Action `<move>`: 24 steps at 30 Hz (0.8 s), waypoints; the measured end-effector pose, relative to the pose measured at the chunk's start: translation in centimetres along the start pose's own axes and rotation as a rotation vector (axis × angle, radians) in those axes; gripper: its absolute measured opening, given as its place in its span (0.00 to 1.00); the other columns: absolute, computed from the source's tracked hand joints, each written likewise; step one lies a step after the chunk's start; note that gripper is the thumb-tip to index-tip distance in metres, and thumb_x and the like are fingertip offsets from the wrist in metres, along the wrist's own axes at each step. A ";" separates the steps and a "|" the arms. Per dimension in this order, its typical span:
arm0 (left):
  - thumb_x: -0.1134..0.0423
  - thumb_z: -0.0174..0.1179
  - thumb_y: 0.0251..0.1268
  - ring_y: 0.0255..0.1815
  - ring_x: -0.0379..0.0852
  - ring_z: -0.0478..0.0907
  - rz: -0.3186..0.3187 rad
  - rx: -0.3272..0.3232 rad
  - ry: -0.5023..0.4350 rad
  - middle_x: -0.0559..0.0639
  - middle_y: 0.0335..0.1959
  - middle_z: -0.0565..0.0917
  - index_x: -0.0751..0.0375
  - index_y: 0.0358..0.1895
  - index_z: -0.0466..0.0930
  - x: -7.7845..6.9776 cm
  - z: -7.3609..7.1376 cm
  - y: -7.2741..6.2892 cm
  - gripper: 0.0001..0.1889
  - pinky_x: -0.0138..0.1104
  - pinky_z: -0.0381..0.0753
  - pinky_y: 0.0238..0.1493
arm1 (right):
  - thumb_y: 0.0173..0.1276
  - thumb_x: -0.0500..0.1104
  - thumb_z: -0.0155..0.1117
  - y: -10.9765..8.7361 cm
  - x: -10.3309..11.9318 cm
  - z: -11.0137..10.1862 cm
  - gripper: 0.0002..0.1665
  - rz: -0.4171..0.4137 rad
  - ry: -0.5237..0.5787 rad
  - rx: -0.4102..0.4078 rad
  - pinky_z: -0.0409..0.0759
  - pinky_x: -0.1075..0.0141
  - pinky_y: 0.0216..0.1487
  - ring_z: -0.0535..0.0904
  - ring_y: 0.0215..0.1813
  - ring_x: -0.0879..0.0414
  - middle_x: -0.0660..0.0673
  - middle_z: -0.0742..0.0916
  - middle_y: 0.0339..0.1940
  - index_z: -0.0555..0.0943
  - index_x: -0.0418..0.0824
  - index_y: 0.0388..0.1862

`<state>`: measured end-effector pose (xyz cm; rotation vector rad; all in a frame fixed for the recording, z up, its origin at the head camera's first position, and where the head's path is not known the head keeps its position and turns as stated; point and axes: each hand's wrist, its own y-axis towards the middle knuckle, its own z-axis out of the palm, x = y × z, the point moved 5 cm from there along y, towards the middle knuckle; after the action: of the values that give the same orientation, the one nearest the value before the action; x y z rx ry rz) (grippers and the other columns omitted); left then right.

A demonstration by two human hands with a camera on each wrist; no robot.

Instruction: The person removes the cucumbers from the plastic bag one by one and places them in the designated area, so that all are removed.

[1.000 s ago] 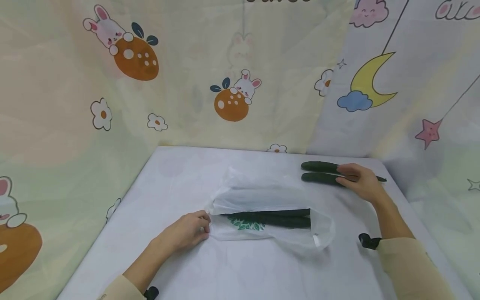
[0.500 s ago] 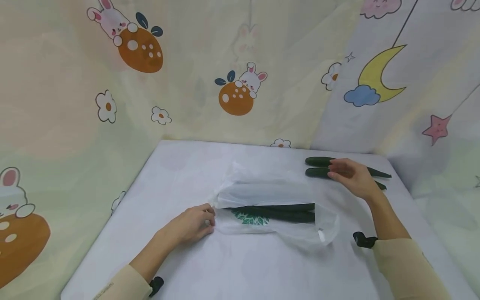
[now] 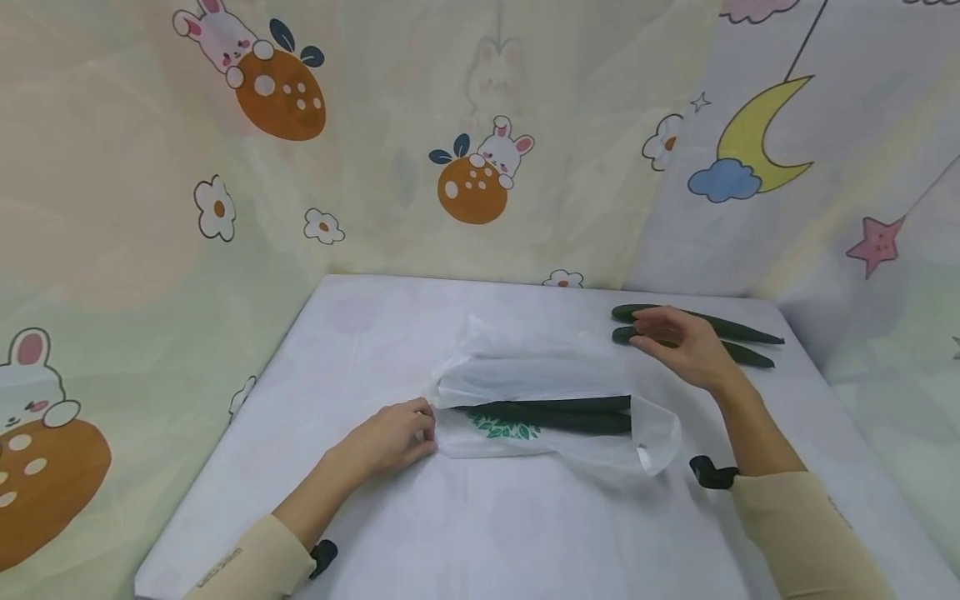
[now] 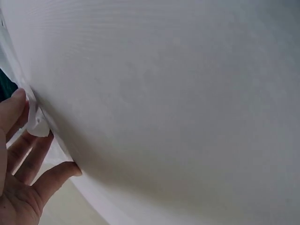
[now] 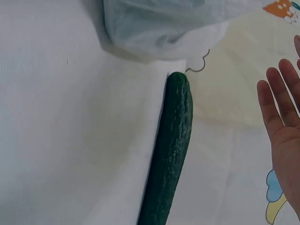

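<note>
A white plastic bag with a green leaf print lies mid-table, dark green cucumbers showing through its long opening. At the bag's left end, my left hand pinches the plastic; the left wrist view has a white fold of it between the fingers. My right hand, fingers relaxed, hovers over two cucumbers lying side by side, a rear one and a front one, and covers their middles in the head view. The right wrist view shows that hand holding nothing, with a cucumber beside it.
A white cloth covers the table. Behind it hangs a backdrop printed with rabbits, flowers and a moon. Each wrist carries a small black camera mount, such as the right mount.
My right hand has let go of the cucumbers, risen off them and shifted left. The front cucumber's tapered end now shows past the hand. My left hand stays at the bag's end.
</note>
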<state>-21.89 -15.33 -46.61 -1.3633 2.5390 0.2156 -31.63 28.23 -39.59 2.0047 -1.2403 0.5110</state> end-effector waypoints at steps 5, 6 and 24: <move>0.57 0.72 0.65 0.36 0.38 0.76 -0.038 0.020 0.008 0.39 0.43 0.79 0.48 0.30 0.83 -0.2 0.1 0.3 0.08 0.34 0.78 0.39 | 0.66 0.35 0.74 0.0 1.3 0.8 0.24 -0.047 -0.004 0.010 0.78 0.74 0.55 0.85 0.53 0.45 0.41 0.88 0.55 0.81 0.41 0.61; 0.57 0.72 0.64 0.35 0.37 0.76 -0.040 0.021 0.013 0.39 0.43 0.78 0.48 0.29 0.83 -0.2 0.1 0.4 0.08 0.33 0.78 0.38 | 0.65 0.33 0.74 0.0 1.5 1.0 0.25 -0.053 -0.011 0.011 0.79 0.72 0.56 0.85 0.53 0.43 0.40 0.88 0.55 0.81 0.39 0.61; 0.57 0.73 0.62 0.33 0.38 0.75 -0.052 0.019 0.060 0.37 0.43 0.77 0.43 0.28 0.80 -0.5 0.1 0.5 0.10 0.36 0.76 0.32 | 0.64 0.38 0.77 -0.2 4.5 3.2 0.26 -0.187 0.019 0.100 0.76 0.79 0.57 0.86 0.53 0.49 0.45 0.89 0.52 0.82 0.45 0.61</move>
<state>-21.97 -14.63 -46.60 -1.4483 2.5435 0.1428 -29.49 23.18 -38.84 2.1685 -1.0213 0.5070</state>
